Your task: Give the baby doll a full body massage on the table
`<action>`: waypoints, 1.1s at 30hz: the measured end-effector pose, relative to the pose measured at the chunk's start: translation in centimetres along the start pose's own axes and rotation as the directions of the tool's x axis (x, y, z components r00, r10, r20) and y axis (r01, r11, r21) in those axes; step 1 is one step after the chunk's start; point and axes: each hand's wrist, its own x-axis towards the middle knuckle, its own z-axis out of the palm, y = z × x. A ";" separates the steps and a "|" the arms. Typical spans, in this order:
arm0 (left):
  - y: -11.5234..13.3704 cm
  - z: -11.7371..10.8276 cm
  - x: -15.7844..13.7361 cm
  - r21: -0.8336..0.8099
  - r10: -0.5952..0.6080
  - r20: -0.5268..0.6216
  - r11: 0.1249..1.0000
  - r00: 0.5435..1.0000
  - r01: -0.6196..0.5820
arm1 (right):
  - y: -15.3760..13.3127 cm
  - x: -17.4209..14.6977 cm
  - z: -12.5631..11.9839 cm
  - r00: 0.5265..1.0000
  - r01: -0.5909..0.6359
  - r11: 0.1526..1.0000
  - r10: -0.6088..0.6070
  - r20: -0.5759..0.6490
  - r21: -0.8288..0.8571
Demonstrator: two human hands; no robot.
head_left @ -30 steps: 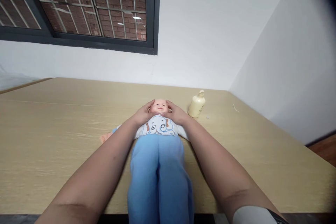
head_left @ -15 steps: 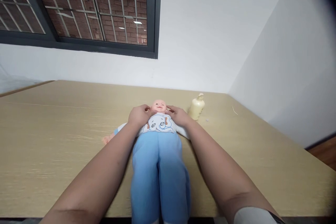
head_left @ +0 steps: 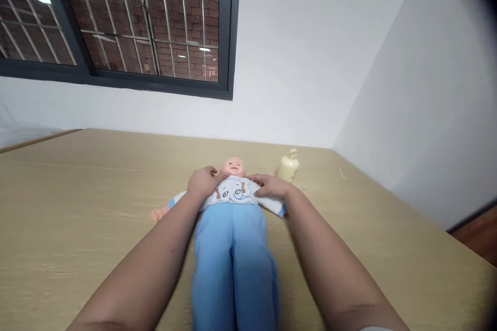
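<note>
Lying on its back, the doll (head_left: 233, 232) is occupying the middle of the table (head_left: 97, 207), its head pointing to the wall (head_left: 287, 62). Beyond the right hand (head_left: 271, 186), a pale yellow bottle (head_left: 289, 168) is standing upright, and this hand is partly hiding its base. Near the bottle a small scrap (head_left: 303, 187) is lying; farther to the right, a thin string (head_left: 342, 173) is curving on the table. Both forearms are blocking some of the doll's arms from view

The left hand (head_left: 202, 183) is resting beside the head, its thumb touching the collar; its other fingers are partly hiding, so I cannot tell if they are spread. The right hand is resting by the other shoulder, thumb and fingers spreading apart

The wood-coloured table is reaching back to the white wall, where a dark-framed window (head_left: 155, 76) is showing metal bars, brick and reflecting lights

On the shirt (head_left: 234, 191) an elephant picture is showing, while the bottle is carrying dark marks, too small for reading
</note>
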 end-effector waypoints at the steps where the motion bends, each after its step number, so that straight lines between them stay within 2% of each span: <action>1: -0.1 0.1 0.0 -0.019 0.006 0.008 1.000 1.000 -0.006 | 0.2 0.0 0.2 1.000 0.003 1.000 -0.003 -0.003 0.027; 11: -0.4 0.5 -0.5 -0.205 0.009 0.045 0.979 0.999 0.001 | 1.5 -0.2 0.9 0.980 -0.057 0.988 0.083 -0.180 0.144; 13: -0.2 0.4 -0.7 -0.258 0.010 0.005 0.966 1.000 -0.009 | 1.8 -0.2 0.9 0.971 -0.038 0.987 0.073 -0.229 0.155; 16: 0.6 0.0 -0.8 -0.353 -0.003 -0.118 0.935 0.993 -0.039 | 2.0 0.1 0.7 0.946 -0.001 0.986 0.055 -0.319 0.167; 18: 1.7 -0.2 -0.7 -0.415 -0.015 -0.187 0.907 0.982 -0.065 | 1.7 0.3 0.5 0.921 0.031 0.984 0.040 -0.388 0.176; 20: 3.4 -0.2 -0.4 -0.484 -0.016 -0.201 0.871 0.979 -0.085 | 1.0 0.4 0.1 0.890 0.079 0.982 0.009 -0.456 0.174; 22: 5.7 0.0 0.1 -0.569 -0.010 -0.150 0.819 0.989 -0.077 | 0.0 0.3 -0.6 0.843 0.149 0.976 -0.041 -0.537 0.160; 24: 8.4 0.6 0.6 -0.660 -0.006 -0.037 0.751 0.999 -0.020 | -1.1 -0.2 -1.6 0.757 0.210 0.970 -0.079 -0.648 0.126; 27: 12.2 1.9 1.1 -0.743 0.051 0.165 0.663 0.985 0.090 | -2.1 -1.4 -3.5 0.578 0.254 0.966 -0.117 -0.808 0.042; 29: 14.3 2.9 1.0 -0.791 0.096 0.312 0.578 0.945 0.202 | -2.1 -2.4 -4.6 0.442 0.206 0.972 -0.192 -0.876 -0.108; 30: 15.2 3.5 0.9 -0.816 0.112 0.401 0.496 0.909 0.298 | -1.8 -2.7 -5.1 0.393 0.153 0.969 -0.240 -0.888 -0.195; 31: 16.1 4.0 0.8 -0.822 0.128 0.476 0.417 0.870 0.388 | -1.5 -2.9 -5.5 0.366 0.090 0.958 -0.285 -0.886 -0.271; 33: 17.6 5.2 0.7 -0.802 0.152 0.576 0.295 0.803 0.519 | -0.8 -3.0 -6.0 0.379 -0.006 0.936 -0.323 -0.867 -0.351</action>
